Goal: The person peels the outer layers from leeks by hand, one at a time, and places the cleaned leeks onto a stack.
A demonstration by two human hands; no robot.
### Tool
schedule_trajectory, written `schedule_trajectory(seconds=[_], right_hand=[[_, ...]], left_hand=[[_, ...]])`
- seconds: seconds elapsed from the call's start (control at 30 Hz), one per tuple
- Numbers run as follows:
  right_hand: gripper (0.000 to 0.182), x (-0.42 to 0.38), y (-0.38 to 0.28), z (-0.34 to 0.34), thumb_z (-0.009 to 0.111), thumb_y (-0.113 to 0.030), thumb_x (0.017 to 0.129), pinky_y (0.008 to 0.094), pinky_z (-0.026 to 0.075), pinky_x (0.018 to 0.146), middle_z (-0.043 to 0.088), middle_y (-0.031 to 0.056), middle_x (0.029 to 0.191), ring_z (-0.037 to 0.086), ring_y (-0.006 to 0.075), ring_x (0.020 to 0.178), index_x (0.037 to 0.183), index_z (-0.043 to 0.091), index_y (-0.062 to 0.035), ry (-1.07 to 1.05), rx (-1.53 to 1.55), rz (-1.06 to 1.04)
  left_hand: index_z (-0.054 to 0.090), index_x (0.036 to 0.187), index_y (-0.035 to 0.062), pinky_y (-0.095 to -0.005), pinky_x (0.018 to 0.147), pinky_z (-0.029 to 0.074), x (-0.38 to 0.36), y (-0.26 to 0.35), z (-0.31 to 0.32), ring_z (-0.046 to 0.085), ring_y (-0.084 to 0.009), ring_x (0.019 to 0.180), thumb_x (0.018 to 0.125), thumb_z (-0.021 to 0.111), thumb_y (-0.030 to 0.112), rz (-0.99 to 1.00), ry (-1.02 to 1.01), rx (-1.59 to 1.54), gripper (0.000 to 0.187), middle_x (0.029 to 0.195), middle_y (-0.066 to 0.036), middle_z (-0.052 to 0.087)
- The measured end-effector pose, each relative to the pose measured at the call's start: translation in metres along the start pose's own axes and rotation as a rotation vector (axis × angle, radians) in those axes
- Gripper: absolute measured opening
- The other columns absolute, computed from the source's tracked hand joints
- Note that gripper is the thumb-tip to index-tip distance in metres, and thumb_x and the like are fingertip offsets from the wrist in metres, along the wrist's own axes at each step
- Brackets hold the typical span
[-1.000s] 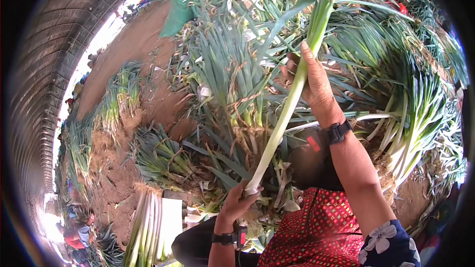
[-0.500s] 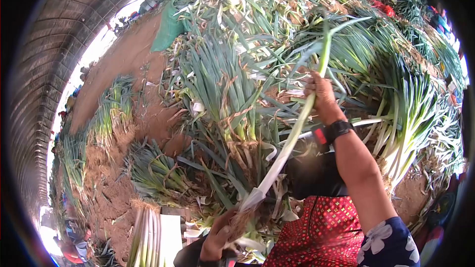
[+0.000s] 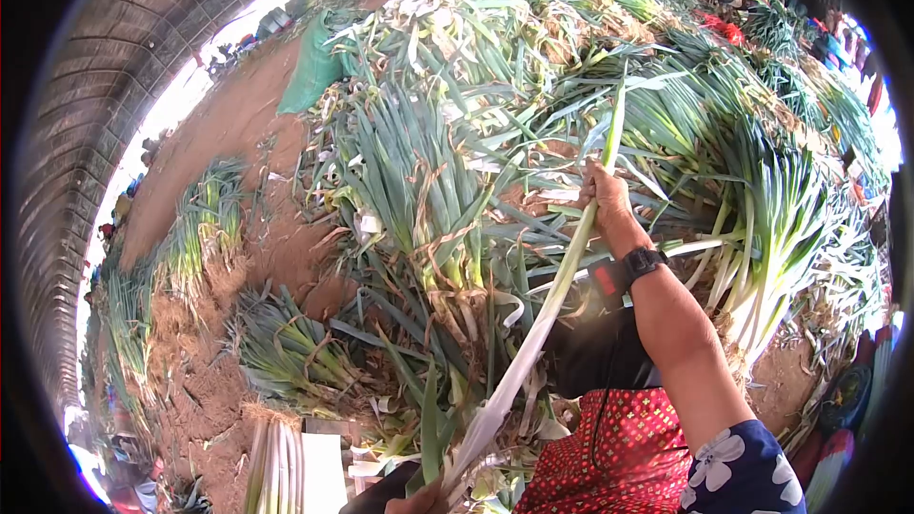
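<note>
A long leek runs slantwise in front of me, its green top up and its white end down by my left hand. My right hand, with a dark band at the wrist, is closed round its green upper stem. My left hand shows only in part at the bottom edge, closed at the white lower end, where the roots are hidden. A green leaf stands up just beside it. Loose, pale outer skin shows along the lower shaft.
Upright leeks and piled leaves surround me. Trimmed white leeks lie by a white board at lower left. More leeks lean at right. A green sack lies farther back; people sit at upper right.
My left hand has moved down toward the bottom edge along the leek's lower end. My right hand still grips the stem, a little lower in view. The whole view has shifted slightly.
</note>
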State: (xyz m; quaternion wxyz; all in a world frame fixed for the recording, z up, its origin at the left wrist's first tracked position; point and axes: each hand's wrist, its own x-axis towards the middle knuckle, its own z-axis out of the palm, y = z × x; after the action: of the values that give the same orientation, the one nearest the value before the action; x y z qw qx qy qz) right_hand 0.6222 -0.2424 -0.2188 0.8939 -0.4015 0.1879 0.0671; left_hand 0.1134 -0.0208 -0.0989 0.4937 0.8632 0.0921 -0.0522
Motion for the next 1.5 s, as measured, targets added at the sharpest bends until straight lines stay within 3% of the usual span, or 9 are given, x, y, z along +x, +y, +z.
schedule_trajectory(seconds=[0.07, 0.1, 0.13, 0.27, 0.3, 0.63, 1.13, 1.37, 1.5], right_hand=[[0.026, 0.012, -0.008, -0.010, 0.074, -0.022, 0.086, 0.0264, 0.038, 0.037, 0.048, 0.0000, 0.060, 0.041, 0.0103, 0.043, 0.088, 0.053, -0.0071, 0.096, -0.107, -0.153], [0.030, 0.017, -0.018, -0.017, 0.075, -0.026, 0.086, 0.0267, 0.039, 0.038, 0.049, 0.0006, 0.059, 0.042, 0.0108, 0.043, 0.088, 0.053, -0.0061, 0.103, -0.083, -0.136], [0.032, 0.022, -0.023, -0.023, 0.076, -0.029, 0.085, 0.0281, 0.039, 0.039, 0.046, 0.0001, 0.056, 0.041, 0.0110, 0.043, 0.087, 0.052, -0.0084, 0.155, -0.127, -0.152], [0.037, 0.000, -0.014, 0.002, 0.069, -0.041, 0.089, 0.0296, 0.039, 0.040, 0.046, 0.0013, 0.061, 0.043, 0.0114, 0.046, 0.095, 0.046, -0.0125, 0.065, -0.079, -0.294], [0.038, -0.019, -0.017, 0.016, 0.065, -0.045, 0.091, 0.0297, 0.040, 0.041, 0.047, 0.0019, 0.064, 0.044, 0.0116, 0.048, 0.098, 0.043, -0.0138, 0.034, -0.024, -0.306], [0.024, -0.157, 0.014, 0.105, 0.058, -0.021, 0.096, 0.0320, 0.048, 0.054, 0.055, 0.0072, 0.081, 0.054, 0.0173, 0.063, 0.109, 0.039, -0.0161, -0.547, 0.281, -0.172], [0.034, -0.195, 0.047, 0.138, 0.064, -0.025, 0.094, 0.0260, 0.049, 0.059, 0.058, 0.0068, 0.087, 0.056, 0.0134, 0.067, 0.118, 0.042, -0.0134, -0.548, 0.120, -0.197], [0.036, -0.186, 0.062, 0.134, 0.063, -0.013, 0.092, 0.0269, 0.048, 0.061, 0.056, 0.0091, 0.093, 0.055, 0.0142, 0.070, 0.121, 0.042, -0.0142, -0.620, 0.148, -0.127], [0.038, -0.177, 0.057, 0.134, 0.061, -0.008, 0.091, 0.0285, 0.051, 0.063, 0.055, 0.0101, 0.097, 0.056, 0.0149, 0.073, 0.123, 0.041, -0.0139, -0.578, 0.170, -0.173]], left_hand=[[0.055, 0.131, -0.0009, -0.0338, 0.066, 0.049, -0.034, -0.024, -0.010, 0.061, -0.0184, 0.068, 0.093, 0.058, 0.008, -0.168, 0.021, 0.119, 0.039, 0.080, -0.009, 0.067], [0.059, 0.128, 0.0003, -0.0437, 0.092, 0.048, -0.034, -0.031, -0.002, 0.067, -0.0280, 0.082, 0.095, 0.058, 0.019, 0.196, 0.374, -0.185, 0.039, 0.090, -0.010, 0.071], [0.054, 0.135, 0.0032, -0.0493, 0.110, 0.034, -0.040, -0.037, -0.012, 0.060, -0.0339, 0.116, 0.095, 0.059, 0.030, 0.203, 0.297, -0.474, 0.048, 0.122, -0.016, 0.064], [0.059, 0.121, -0.0016, -0.0377, 0.065, 0.050, -0.004, -0.052, -0.054, 0.063, -0.0294, 0.075, 0.087, 0.063, 0.012, -0.065, 0.226, 0.819, 0.037, 0.089, -0.018, 0.065], [0.062, 0.118, 0.0008, -0.0452, 0.077, 0.051, 0.013, -0.037, -0.047, 0.062, -0.0399, 0.090, 0.082, 0.065, 0.008, -0.075, 0.309, 0.961, 0.037, 0.102, -0.023, 0.064], [0.057, 0.120, 0.0015, -0.0394, 0.083, 0.052, 0.153, 0.008, 0.009, 0.063, -0.0344, 0.100, 0.079, 0.076, 0.009, 0.242, 0.307, 0.247, 0.045, 0.112, -0.020, 0.062], [0.058, 0.098, 0.0028, -0.0411, 0.068, 0.050, 0.140, -0.016, 0.026, 0.062, -0.0339, 0.081, 0.080, 0.077, 0.012, 0.211, 0.501, 0.342, 0.027, 0.088, -0.015, 0.060], [0.055, 0.085, 0.0038, -0.0349, 0.062, 0.049, 0.128, -0.009, 0.008, 0.060, -0.0261, 0.070, 0.074, 0.082, 0.008, 0.077, 0.190, 0.012, 0.030, 0.080, -0.010, 0.057], [0.055, 0.083, 0.0043, -0.0351, 0.063, 0.049, 0.120, -0.011, 0.011, 0.059, -0.0286, 0.070, 0.074, 0.081, 0.005, 0.370, 0.403, 0.348, 0.027, 0.079, -0.010, 0.057]])
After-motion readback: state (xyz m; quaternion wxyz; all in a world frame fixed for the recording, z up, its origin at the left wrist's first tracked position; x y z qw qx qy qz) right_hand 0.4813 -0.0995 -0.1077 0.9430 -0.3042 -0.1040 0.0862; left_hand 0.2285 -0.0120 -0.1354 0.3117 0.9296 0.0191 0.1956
